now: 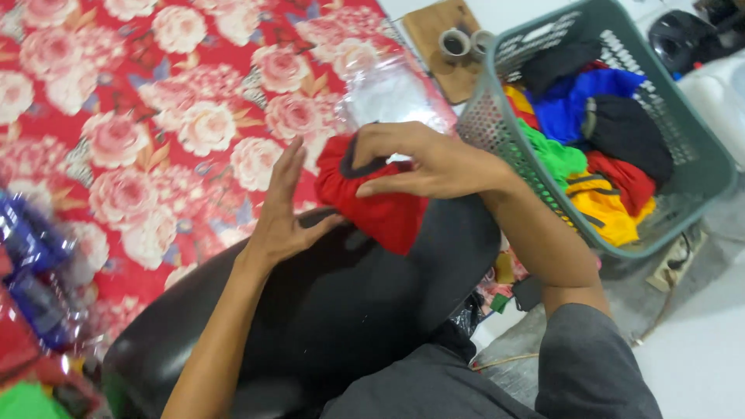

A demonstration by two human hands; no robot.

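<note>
My right hand (423,159) grips a folded red garment with a dark trim (372,203), thumb and fingers pinching its upper edge. The garment rests on a black cushioned surface (341,302) in front of me. My left hand (285,209) lies flat with fingers spread, its palm against the garment's left side and the edge of the black cushion. A clear plastic bag (392,93) lies just beyond the garment on the red floral cloth (155,116).
A green plastic laundry basket (698,167) at the right holds several folded garments in blue, black, green, red and yellow. Two tape rolls (464,43) sit on a wooden board behind it. Packed clothes in plastic (35,310) lie at the lower left.
</note>
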